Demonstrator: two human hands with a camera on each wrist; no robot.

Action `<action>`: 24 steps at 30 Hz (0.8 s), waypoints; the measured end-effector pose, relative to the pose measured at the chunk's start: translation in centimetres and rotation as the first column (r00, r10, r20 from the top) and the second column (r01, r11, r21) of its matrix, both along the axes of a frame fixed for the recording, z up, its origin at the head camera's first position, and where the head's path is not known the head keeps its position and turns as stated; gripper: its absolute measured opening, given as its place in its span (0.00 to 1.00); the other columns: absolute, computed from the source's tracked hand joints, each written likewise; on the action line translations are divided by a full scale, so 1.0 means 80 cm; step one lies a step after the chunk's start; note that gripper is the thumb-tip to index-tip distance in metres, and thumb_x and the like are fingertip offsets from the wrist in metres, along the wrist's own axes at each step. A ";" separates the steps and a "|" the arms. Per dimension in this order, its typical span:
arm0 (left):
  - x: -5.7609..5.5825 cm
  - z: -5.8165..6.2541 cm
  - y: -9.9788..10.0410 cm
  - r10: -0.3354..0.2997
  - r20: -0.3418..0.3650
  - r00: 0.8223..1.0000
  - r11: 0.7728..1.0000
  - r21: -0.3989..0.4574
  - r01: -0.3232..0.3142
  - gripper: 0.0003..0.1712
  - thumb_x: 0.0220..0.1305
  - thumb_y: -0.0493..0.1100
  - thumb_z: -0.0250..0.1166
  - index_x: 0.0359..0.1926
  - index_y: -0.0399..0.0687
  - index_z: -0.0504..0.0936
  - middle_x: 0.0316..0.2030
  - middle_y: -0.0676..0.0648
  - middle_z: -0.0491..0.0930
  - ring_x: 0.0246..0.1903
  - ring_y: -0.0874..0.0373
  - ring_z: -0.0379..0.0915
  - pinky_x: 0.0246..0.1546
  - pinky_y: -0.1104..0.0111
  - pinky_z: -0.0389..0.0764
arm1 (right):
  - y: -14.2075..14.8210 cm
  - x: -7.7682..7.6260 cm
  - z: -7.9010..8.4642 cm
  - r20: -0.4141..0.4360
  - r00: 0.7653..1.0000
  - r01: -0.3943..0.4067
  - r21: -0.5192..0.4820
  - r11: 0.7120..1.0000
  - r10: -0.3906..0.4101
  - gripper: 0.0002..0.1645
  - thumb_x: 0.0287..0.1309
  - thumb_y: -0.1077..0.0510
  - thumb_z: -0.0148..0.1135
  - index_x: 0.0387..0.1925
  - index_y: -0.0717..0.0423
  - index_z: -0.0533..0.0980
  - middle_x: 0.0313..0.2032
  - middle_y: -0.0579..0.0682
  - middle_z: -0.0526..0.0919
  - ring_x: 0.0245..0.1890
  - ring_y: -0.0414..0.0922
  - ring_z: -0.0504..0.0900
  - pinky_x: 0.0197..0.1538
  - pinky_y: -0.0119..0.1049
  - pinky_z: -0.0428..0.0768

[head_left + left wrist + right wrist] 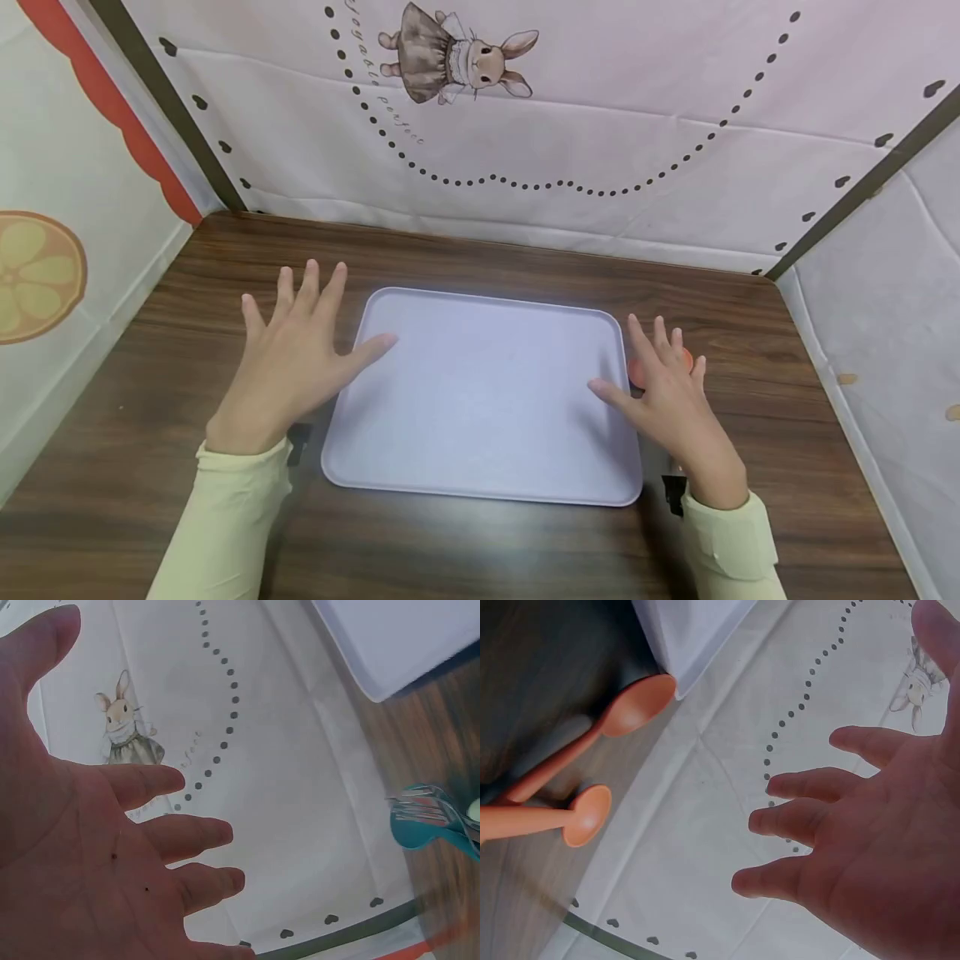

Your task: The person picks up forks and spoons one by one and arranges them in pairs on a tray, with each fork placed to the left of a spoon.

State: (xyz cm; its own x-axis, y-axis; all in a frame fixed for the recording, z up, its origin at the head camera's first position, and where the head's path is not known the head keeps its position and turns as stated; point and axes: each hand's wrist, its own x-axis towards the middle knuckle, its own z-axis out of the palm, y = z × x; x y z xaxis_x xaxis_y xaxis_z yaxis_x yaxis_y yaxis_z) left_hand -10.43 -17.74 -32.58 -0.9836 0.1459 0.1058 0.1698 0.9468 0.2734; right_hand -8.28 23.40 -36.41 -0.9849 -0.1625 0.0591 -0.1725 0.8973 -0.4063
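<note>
Closest of all, the left hand (97,847) fills the left side of the left-wrist view, its fingers fanned apart with clear gaps between them. Right of centre in the head view, the right hand (667,408) has its fingers spread as well, thumb reaching over the right rim of a pale lavender tray (480,400); the left thumb shows over the opposite rim, and I cannot tell whether either one touches. That tray lies in the middle of the frame, flat on a dark wooden table (480,550). Partly hidden behind the right fingers are two orange spoons (637,706), plain to see at the left of the right-wrist view. At the right edge of the left-wrist view, a fork (442,811) overlaps a teal spoon (411,838). Pale yellow sleeves (225,517) enter from the bottom, and a rabbit-printed cloth (600,142) spans the top.
</note>
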 end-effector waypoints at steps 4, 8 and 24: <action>0.000 0.000 -0.002 -0.001 0.011 1.000 1.000 -0.016 0.001 0.57 0.53 0.79 0.43 0.72 0.51 0.38 0.70 0.38 0.33 0.64 0.46 0.17 0.54 0.31 0.23 | 0.000 0.000 -0.003 0.006 1.000 -0.007 -0.004 1.000 0.007 0.58 0.49 0.26 0.54 0.72 0.45 0.42 0.69 0.68 0.41 0.65 0.64 0.34 0.57 0.75 0.35; -0.001 0.001 -0.006 -0.008 -0.002 1.000 1.000 -0.026 0.008 0.57 0.53 0.78 0.44 0.72 0.50 0.39 0.70 0.35 0.37 0.65 0.42 0.20 0.55 0.30 0.28 | 0.001 -0.001 -0.004 0.006 1.000 -0.009 -0.001 1.000 0.009 0.58 0.48 0.25 0.54 0.72 0.44 0.41 0.69 0.67 0.42 0.65 0.63 0.36 0.58 0.74 0.37; 0.006 -0.008 -0.020 -0.019 0.064 0.998 0.999 -0.044 0.022 0.54 0.57 0.74 0.46 0.72 0.46 0.45 0.67 0.30 0.48 0.63 0.32 0.38 0.54 0.27 0.40 | 0.002 -0.001 -0.010 0.051 0.999 -0.013 0.017 1.000 0.012 0.59 0.47 0.24 0.53 0.72 0.41 0.40 0.69 0.65 0.43 0.65 0.64 0.37 0.57 0.74 0.42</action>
